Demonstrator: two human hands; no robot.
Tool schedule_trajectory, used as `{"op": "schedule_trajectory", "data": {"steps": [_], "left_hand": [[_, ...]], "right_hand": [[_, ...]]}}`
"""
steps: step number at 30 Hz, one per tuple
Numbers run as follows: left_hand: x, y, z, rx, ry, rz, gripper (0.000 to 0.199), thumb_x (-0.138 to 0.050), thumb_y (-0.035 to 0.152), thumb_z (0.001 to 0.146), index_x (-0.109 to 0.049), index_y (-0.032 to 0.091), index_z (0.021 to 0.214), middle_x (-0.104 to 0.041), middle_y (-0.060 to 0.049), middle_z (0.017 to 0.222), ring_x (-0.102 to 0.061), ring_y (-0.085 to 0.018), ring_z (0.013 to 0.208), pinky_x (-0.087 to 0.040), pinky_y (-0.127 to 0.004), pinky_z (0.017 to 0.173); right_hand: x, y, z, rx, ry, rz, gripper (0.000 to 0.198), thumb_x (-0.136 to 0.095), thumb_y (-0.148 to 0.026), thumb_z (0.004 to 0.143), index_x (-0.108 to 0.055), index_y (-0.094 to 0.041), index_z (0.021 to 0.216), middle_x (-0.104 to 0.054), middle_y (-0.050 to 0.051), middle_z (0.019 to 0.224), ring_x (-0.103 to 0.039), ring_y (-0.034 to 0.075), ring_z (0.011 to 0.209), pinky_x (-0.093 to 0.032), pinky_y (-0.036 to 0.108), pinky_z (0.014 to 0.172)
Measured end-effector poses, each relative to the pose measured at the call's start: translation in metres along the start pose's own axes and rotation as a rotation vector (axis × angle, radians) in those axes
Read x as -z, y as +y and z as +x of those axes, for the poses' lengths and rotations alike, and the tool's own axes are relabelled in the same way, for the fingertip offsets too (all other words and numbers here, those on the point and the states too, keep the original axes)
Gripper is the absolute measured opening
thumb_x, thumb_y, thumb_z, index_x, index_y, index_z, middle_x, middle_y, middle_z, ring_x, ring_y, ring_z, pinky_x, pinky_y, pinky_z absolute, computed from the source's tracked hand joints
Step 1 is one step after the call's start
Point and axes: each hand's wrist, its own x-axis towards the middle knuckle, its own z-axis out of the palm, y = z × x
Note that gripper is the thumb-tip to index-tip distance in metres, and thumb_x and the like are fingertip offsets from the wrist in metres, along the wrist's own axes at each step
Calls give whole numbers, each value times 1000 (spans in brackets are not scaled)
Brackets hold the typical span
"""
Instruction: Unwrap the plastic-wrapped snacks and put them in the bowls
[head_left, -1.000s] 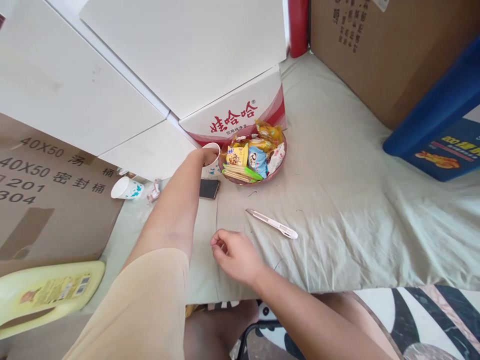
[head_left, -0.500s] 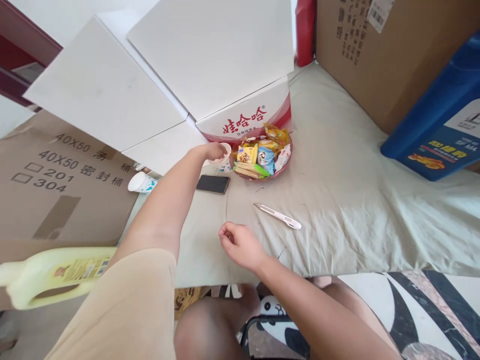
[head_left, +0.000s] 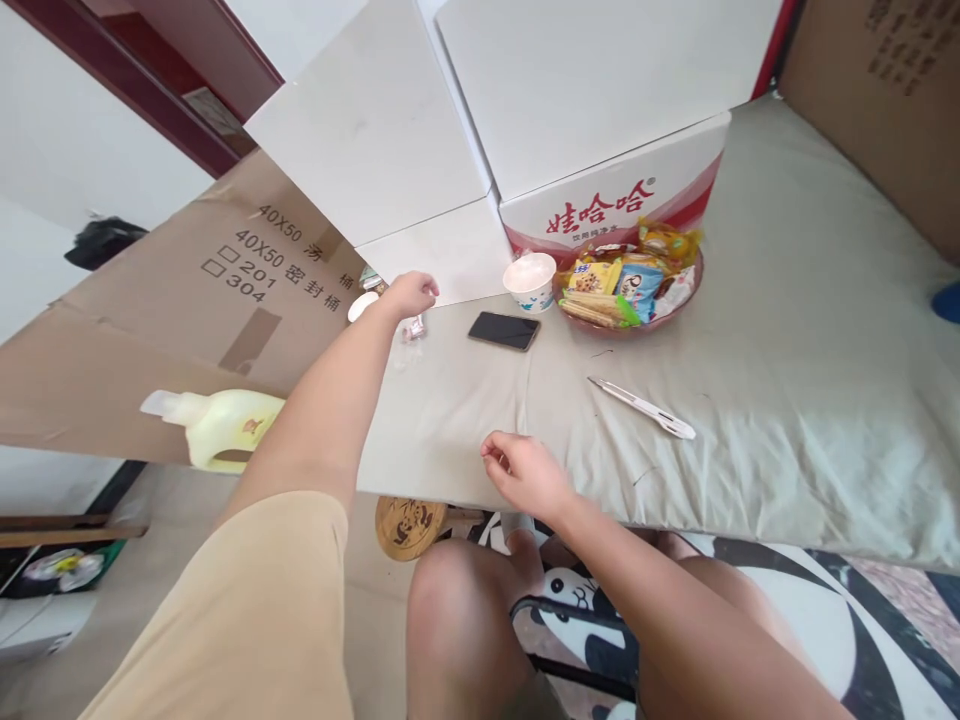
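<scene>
My left hand (head_left: 412, 294) reaches over the far left of the cloth-covered surface, fingers loosely bent and apart, and I see nothing held in it. Just below it lies a small crumpled clear-and-pink wrapper (head_left: 414, 328). A white paper cup (head_left: 363, 306) is partly hidden behind my left wrist. My right hand (head_left: 526, 474) rests near the front edge, its fingers curled in and nothing showing in them. Beyond it are a dark phone (head_left: 504, 331), an upright paper cup (head_left: 530, 284) with a blue pattern, and a reddish bowl (head_left: 660, 324) of packaged snacks. A white utility knife (head_left: 642, 407) lies to the right.
White cartons (head_left: 600, 90) stand along the back. At left is a large brown cardboard box (head_left: 187, 270), with a pale yellow jug (head_left: 229, 428) in front. Another brown box (head_left: 877, 130) is at the far right. A round wooden stool (head_left: 409, 527) sits below the front edge.
My left hand has left the upright cup beside the snack bowl and moved left to the wrapper. My right hand keeps its curled pose. The view has turned left.
</scene>
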Motion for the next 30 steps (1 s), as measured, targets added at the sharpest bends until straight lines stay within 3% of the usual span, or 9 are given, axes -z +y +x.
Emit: {"op": "schedule_trajectory", "data": {"steps": [4, 6, 9, 11, 14, 19, 22, 26, 30], "left_hand": [[-15, -69, -19, 186, -110, 175, 35, -66, 26, 72, -74, 20, 106, -75, -9, 110, -68, -27, 106, -51, -29, 89], [-33, -93, -24, 220, -137, 173, 45, -68, 34, 75, -70, 19, 117, -71, -13, 122, -66, -30, 113, -51, -31, 93], [-67, -113, -23, 242, -154, 119, 78, -73, 47, 75, -51, 19, 144, -56, -19, 144, -62, -31, 121, -48, -33, 100], [-88, -115, -18, 253, -157, 65, 88, -72, 50, 76, -41, 19, 153, -49, -22, 150, -61, -31, 124, -47, -34, 103], [-106, -111, -8, 251, -159, 44, 74, -65, 39, 83, -45, 18, 151, -52, -22, 148, -57, -33, 130, -43, -38, 109], [-103, -96, -20, 194, -145, 47, 56, -55, 17, 82, -61, 15, 138, -62, -18, 139, -55, -34, 132, -41, -40, 110], [-100, -82, -57, 108, -202, -13, 47, -53, 18, 81, -70, 20, 125, -73, -8, 123, -66, -25, 113, -48, -31, 100], [-104, -53, -126, -57, -359, -333, 36, -52, 21, 79, -75, 17, 106, -76, -2, 89, -67, -16, 75, -53, -28, 79], [-111, -5, -185, -261, -501, -593, 34, -53, 21, 77, -74, 17, 104, -76, -3, 89, -66, -16, 73, -54, -29, 76]], "right_hand": [[-21, 2, 13, 24, -86, -32, 17, -51, -15, 88, -65, -21, 95, -72, 2, 88, -60, 15, 74, -40, 27, 73], [-27, 6, 19, 31, -124, -63, 17, -51, -16, 89, -66, -21, 97, -73, 3, 91, -62, 16, 77, -40, 28, 73], [-30, 12, 25, 26, -167, -118, 18, -50, -17, 90, -67, -21, 97, -74, 5, 93, -64, 18, 82, -40, 29, 74], [-29, 14, 28, 15, -184, -146, 19, -49, -17, 90, -67, -21, 97, -74, 6, 95, -66, 19, 85, -41, 30, 75], [-30, 16, 32, 22, -199, -188, 20, -49, -17, 90, -67, -21, 98, -74, 6, 98, -67, 20, 90, -41, 30, 76], [-36, 15, 29, 54, -210, -236, 19, -48, -20, 92, -66, -22, 96, -74, 6, 98, -67, 21, 88, -41, 31, 73], [-34, 12, 17, 86, -199, -184, 20, -48, -18, 92, -66, -21, 101, -72, 5, 96, -66, 19, 85, -44, 31, 78], [-21, 13, -5, 159, -98, -118, 25, -48, -17, 91, -62, -19, 112, -67, 8, 104, -65, 18, 87, -48, 32, 84], [4, 24, -21, 230, 83, -196, 42, -52, -15, 85, -57, -18, 126, -60, 14, 127, -61, 26, 113, -48, 40, 95]]}}
